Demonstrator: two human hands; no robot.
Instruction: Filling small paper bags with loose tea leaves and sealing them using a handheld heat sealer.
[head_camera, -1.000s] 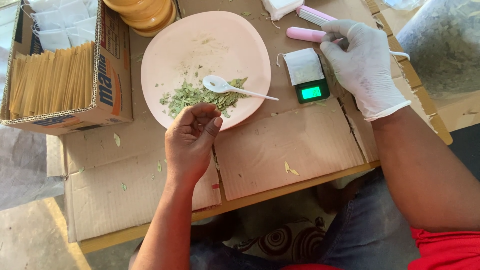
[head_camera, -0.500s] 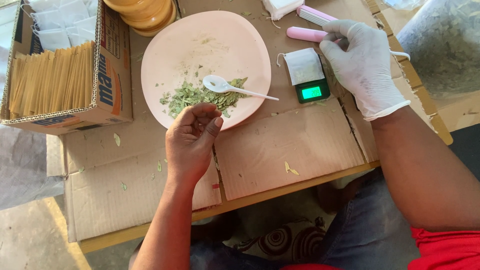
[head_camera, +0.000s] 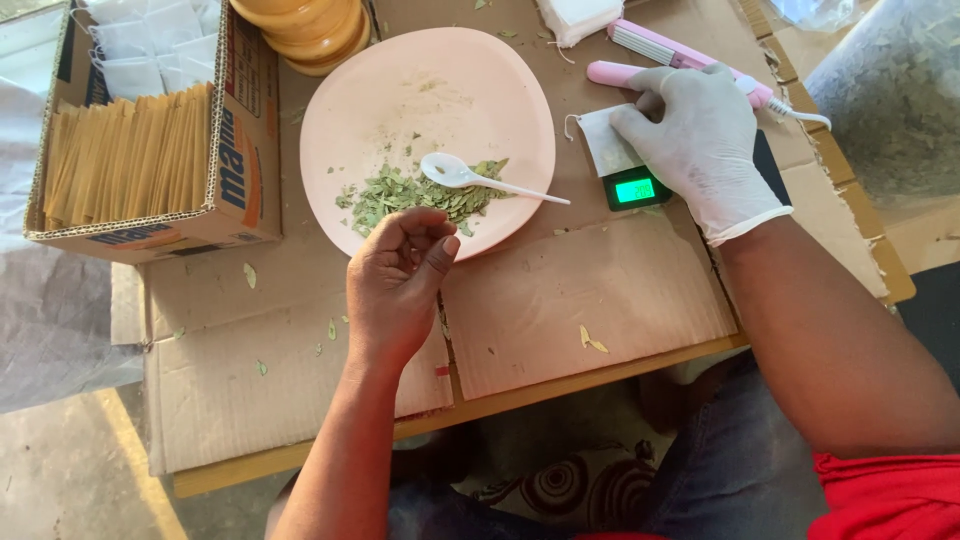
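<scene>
At the centre of the frame, the bare left hand curls its fingers together beside the dried leaves heaped on the pink plate, while the gloved right hand presses a still flat paper bag on the scale with loosely spread fingers.

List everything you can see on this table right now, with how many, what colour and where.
plate: one, pink, centre
dried leaves: one pile, green, on plate's near side
spoon: one, white, on the leaves
pocket scale: one, black, lit green, right of plate
sachet: one, white, on scale
sealer tool: one, pink, far right
cardboard box: one, brown, left, holding tan packets
bowls: stacked, yellow, top
left hand: bare, curled by plate
right hand: white glove, on sachet
</scene>
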